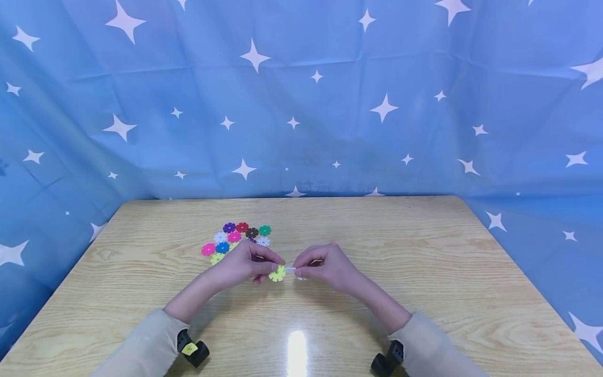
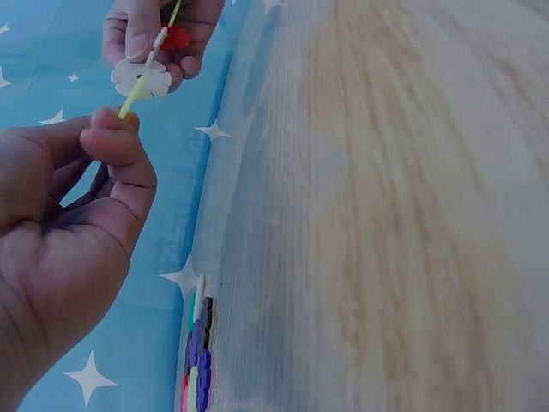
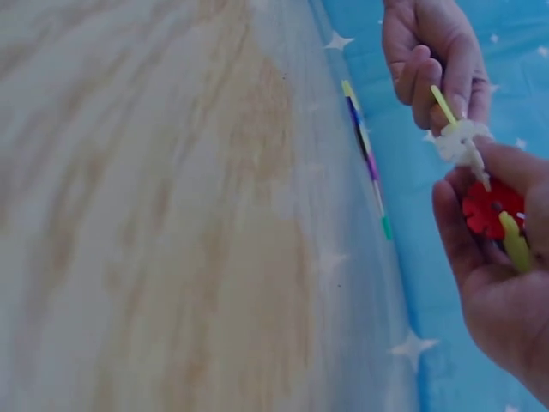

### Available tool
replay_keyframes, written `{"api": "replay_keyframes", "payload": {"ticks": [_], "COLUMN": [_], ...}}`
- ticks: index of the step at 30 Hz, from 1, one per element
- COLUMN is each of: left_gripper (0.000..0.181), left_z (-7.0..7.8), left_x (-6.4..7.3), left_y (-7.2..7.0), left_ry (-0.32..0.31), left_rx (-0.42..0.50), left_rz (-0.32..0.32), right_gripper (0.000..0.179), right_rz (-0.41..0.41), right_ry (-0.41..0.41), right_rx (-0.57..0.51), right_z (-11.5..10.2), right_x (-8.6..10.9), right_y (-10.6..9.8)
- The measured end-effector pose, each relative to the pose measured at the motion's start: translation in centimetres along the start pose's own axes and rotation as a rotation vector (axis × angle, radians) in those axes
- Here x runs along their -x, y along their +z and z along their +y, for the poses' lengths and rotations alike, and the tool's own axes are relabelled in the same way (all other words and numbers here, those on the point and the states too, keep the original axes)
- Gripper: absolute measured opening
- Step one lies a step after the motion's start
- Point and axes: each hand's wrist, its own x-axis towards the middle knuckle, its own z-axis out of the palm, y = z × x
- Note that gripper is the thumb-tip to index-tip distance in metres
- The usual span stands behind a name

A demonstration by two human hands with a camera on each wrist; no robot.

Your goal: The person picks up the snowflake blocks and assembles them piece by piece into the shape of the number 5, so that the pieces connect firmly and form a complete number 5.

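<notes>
Near the middle of the table, my left hand pinches a yellow notched plastic disc between thumb and fingers. My right hand faces it, gripping several joined discs. A white notched disc lies between the hands, and the yellow disc's edge meets it. In the right wrist view, a red disc and another yellow disc sit within the right hand's curled fingers, linked to the white ones. Those fingers partly hide the joined pieces.
Loose notched discs in many colours lie flat behind the left hand, among them a pink disc, a blue disc and a green disc. The wooden table ends at a blue star-patterned curtain.
</notes>
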Motion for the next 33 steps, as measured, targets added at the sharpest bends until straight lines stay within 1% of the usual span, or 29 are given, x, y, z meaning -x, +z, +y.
{"api": "replay_keyframes", "payload": {"ticks": [3, 6, 10, 14, 21, 27, 33], "left_gripper": [0.02, 0.02, 0.02, 0.021, 0.019, 0.02, 0.023], "left_z": [-0.03, -0.17, -0.19, -0.03, 0.08, 0.24, 0.12], "left_x": [0.01, -0.05, -0.1, -0.11, -0.22, -0.26, -0.4], "left_y": [0.03, 0.12, 0.15, 0.1, 0.08, 0.23, 0.5], "left_ry": [0.008, 0.011, 0.004, -0.009, 0.002, -0.015, -0.032], "left_rx": [-0.018, -0.016, -0.02, -0.014, 0.003, 0.009, 0.053], "left_rz": [-0.005, -0.001, 0.001, -0.014, -0.036, -0.011, 0.028], "right_gripper": [0.005, 0.005, 0.006, 0.007, 0.007, 0.006, 0.006], "right_rz": [-0.015, -0.019, -0.021, -0.025, -0.02, 0.011, 0.061], "right_ry": [-0.01, -0.011, -0.011, -0.028, -0.064, -0.054, -0.022], "right_rx": [-0.008, -0.01, -0.021, -0.049, -0.073, -0.059, -0.036], "right_z": [0.07, 0.14, 0.25, 0.29, 0.3, 0.22, 0.14], "right_x": [-0.06, -0.08, -0.01, 0.16, 0.14, 0.3, 0.37], "right_y": [0.23, 0.31, 0.29, 0.28, 0.47, 0.43, 0.35]}}
